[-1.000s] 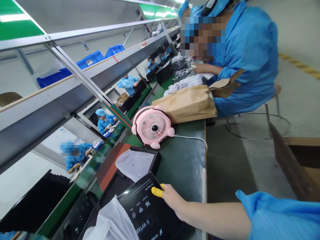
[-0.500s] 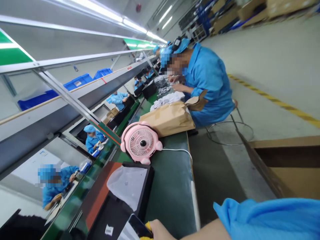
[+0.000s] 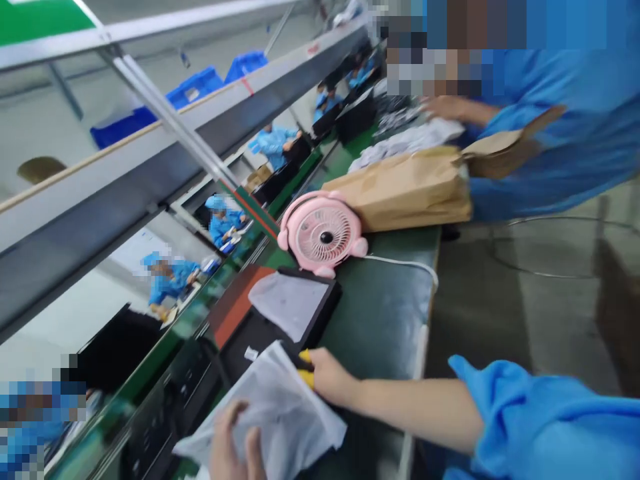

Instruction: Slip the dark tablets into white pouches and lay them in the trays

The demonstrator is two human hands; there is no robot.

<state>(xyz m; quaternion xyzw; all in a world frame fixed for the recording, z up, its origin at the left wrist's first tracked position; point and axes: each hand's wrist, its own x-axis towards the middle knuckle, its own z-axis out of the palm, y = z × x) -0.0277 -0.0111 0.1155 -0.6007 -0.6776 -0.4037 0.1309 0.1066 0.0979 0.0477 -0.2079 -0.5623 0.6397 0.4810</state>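
A dark flat device (image 3: 294, 355) shows only as a narrow edge beside a white pouch (image 3: 273, 417). My right hand (image 3: 333, 379), with yellow covers on its fingertips, is closed on the device by the pouch's upper corner. The pouch hides most of it, and whether it sits inside I cannot tell. In front of the pouch is my left hand (image 3: 235, 443), blurred, its fingers apart; contact with the pouch is unclear. Just beyond lies a black tray (image 3: 325, 317) with another white pouch (image 3: 293, 300) in it.
A pink fan (image 3: 325, 233) with a white cord (image 3: 405, 262) stands on the green bench (image 3: 385, 313), before a brown paper bag (image 3: 410, 190). A co-worker in blue (image 3: 560, 127) sits beyond on the right. A metal post (image 3: 175, 120) rises at left; others work across the line.
My left hand has come into view over the white pouch. My right hand has brought the device and pouch up into view. The camera has turned, shifting the scene.
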